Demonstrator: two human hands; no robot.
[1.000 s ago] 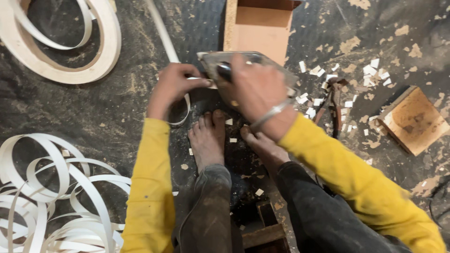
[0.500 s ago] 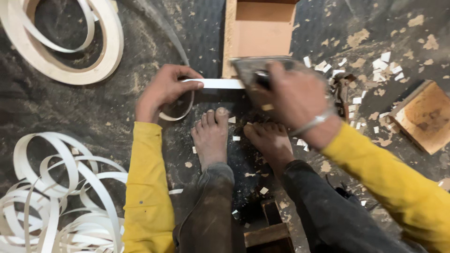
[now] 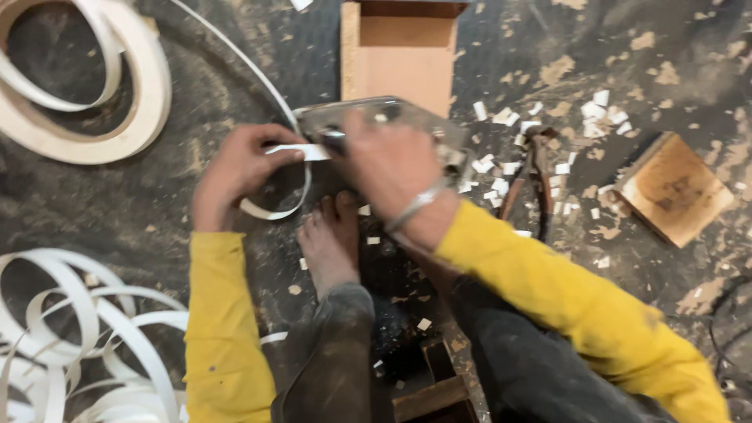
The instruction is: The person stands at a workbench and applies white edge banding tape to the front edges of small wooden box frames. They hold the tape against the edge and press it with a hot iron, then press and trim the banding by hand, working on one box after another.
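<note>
Left hand pinches a white strip by its end, feeding it into a metal cutter on the floor. Right hand is closed over the cutter, pressing down. That strip looks thin, light and bendy, best held near the tool. Pliers lie beside white offcuts.

We look down on a dark, dusty floor littered with small white offcuts and pale wood chips. A cardboard box sits at the floor's far edge, a square wooden block toward its right edge.
</note>
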